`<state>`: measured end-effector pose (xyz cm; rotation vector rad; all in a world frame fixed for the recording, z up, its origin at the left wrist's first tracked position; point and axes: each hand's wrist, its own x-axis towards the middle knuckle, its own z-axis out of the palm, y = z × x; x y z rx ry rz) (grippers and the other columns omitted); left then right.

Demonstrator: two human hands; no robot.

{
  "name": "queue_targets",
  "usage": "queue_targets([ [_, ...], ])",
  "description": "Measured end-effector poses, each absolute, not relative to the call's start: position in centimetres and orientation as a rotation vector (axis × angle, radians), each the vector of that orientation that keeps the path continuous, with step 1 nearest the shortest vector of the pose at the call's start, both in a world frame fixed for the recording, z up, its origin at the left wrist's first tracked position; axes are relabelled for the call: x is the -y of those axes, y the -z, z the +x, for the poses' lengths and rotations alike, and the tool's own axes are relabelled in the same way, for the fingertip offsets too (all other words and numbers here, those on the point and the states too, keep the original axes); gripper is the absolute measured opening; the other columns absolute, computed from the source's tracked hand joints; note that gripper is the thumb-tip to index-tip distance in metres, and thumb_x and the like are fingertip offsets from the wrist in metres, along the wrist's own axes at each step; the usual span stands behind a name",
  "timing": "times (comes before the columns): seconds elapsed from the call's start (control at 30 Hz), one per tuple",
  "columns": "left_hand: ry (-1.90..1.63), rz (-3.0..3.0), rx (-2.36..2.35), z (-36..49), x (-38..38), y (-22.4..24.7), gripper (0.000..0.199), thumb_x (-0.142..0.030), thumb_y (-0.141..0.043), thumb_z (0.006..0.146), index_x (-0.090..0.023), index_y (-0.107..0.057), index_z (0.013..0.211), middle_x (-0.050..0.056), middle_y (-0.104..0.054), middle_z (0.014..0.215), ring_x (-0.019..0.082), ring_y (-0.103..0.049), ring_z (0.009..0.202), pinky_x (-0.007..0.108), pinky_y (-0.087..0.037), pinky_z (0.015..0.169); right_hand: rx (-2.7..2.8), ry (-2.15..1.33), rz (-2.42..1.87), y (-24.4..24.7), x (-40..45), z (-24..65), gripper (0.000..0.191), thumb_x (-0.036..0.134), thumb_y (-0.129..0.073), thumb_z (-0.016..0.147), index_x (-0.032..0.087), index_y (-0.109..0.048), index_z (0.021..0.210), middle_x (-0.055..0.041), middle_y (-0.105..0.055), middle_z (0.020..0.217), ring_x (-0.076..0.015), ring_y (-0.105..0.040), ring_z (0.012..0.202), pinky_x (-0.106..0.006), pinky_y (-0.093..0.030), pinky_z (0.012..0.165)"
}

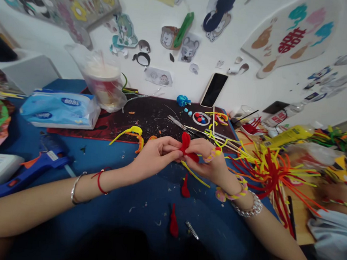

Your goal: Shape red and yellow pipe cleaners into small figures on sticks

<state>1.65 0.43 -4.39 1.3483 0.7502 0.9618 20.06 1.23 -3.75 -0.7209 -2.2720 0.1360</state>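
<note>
Both hands meet over the middle of the blue mat. My left hand (pixel 160 155) pinches the left side of a red fuzzy piece (pixel 186 140), and my right hand (pixel 205 158) grips its right side. One red lobe stands up between the fingertips; another shows under the right fingers. Below the hands lie two loose red petal-like pieces, one (pixel 185 187) nearer the hands and one (pixel 173 222) closer to my body. A silver metal clip (pixel 192 230) rests to the right of the lower piece. A yellow stem (pixel 197 175) lies under the hands.
Scissors (pixel 176 122) and a round dish of beads (pixel 201 113) sit beyond the hands. A blue glue gun (pixel 37 166), tissue pack (pixel 60 108) and bagged cup (pixel 104 81) are left. Pipe cleaners (pixel 273 172) spread at right, near another person's arm (pixel 339 195). A phone (pixel 214 90) leans on the wall.
</note>
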Motion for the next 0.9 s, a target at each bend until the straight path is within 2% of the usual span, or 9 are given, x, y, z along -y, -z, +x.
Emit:
queue_targets([
  [0.17,-0.957,1.694,-0.853,1.2,-0.4,3.7,0.010,-0.023,-0.057,0.077,-0.017,-0.054,0.085,0.002,-0.067,0.080,0.014,-0.064,0.076,0.020,-0.048,0.066,2.242,-0.124,-0.722,4.1,-1.2,20.3,0.017,0.016,-0.058,0.074,0.024,-0.051,0.088,-0.0021,-0.059,0.079,-0.0165,-0.058,0.075,-0.032,-0.048,0.067],
  [0.27,-1.013,1.958,-0.927,1.0,-0.5,3.7,0.008,-0.020,-0.055,0.077,-0.018,-0.055,0.085,0.001,-0.065,0.083,0.013,-0.063,0.078,0.020,-0.046,0.069,2.229,-0.110,-0.721,4.3,-1.0,20.1,0.018,0.015,-0.059,0.073,0.024,-0.050,0.086,-0.0016,-0.059,0.077,-0.0158,-0.058,0.073,-0.031,-0.049,0.066],
  [0.53,-0.944,2.297,-1.125,1.0,-0.3,4.6,0.008,-0.020,-0.051,0.073,-0.018,-0.051,0.081,-0.002,-0.059,0.072,0.012,-0.057,0.064,0.023,-0.041,0.059,2.230,-0.062,-0.640,5.0,-0.8,19.5,0.017,0.014,-0.058,0.072,0.022,-0.049,0.083,0.0000,-0.060,0.072,-0.0153,-0.059,0.072,-0.030,-0.052,0.066],
  [0.63,-0.879,2.104,-1.017,1.0,-0.6,3.9,0.004,-0.016,-0.051,0.071,-0.017,-0.048,0.074,-0.003,-0.055,0.067,0.010,-0.054,0.061,0.022,-0.041,0.059,2.259,0.011,-0.597,4.9,-0.8,19.6,0.017,0.012,-0.058,0.072,0.023,-0.049,0.082,0.0005,-0.060,0.070,-0.0153,-0.060,0.070,-0.030,-0.053,0.065],
  [0.73,-0.670,1.706,-0.839,0.5,-1.6,3.0,0.008,-0.019,-0.056,0.071,-0.016,-0.049,0.072,-0.003,-0.055,0.062,0.009,-0.055,0.057,0.022,-0.044,0.057,2.284,0.088,-0.523,4.7,-0.9,19.8,0.020,0.011,-0.059,0.071,0.023,-0.049,0.084,0.0005,-0.061,0.071,-0.0152,-0.060,0.069,-0.030,-0.053,0.064],
  [0.83,-0.462,1.332,-0.653,-0.3,-2.8,2.7,0.017,-0.031,-0.056,0.077,-0.014,-0.054,0.080,0.001,-0.060,0.067,0.012,-0.059,0.059,0.026,-0.047,0.061,2.291,0.151,-0.460,4.6,-1.1,20.0,0.022,0.012,-0.060,0.071,0.023,-0.048,0.086,0.0001,-0.062,0.073,-0.0152,-0.060,0.070,-0.030,-0.053,0.064],
  [0.9,-0.394,1.193,-0.574,-0.7,-3.4,3.0,0.019,-0.031,-0.058,0.077,-0.015,-0.054,0.085,0.002,-0.061,0.072,0.012,-0.060,0.060,0.026,-0.048,0.062,2.305,0.181,-0.428,4.5,-1.1,20.1,0.021,0.013,-0.060,0.072,0.024,-0.049,0.087,0.0004,-0.062,0.072,-0.0146,-0.059,0.070,-0.030,-0.053,0.064],
])
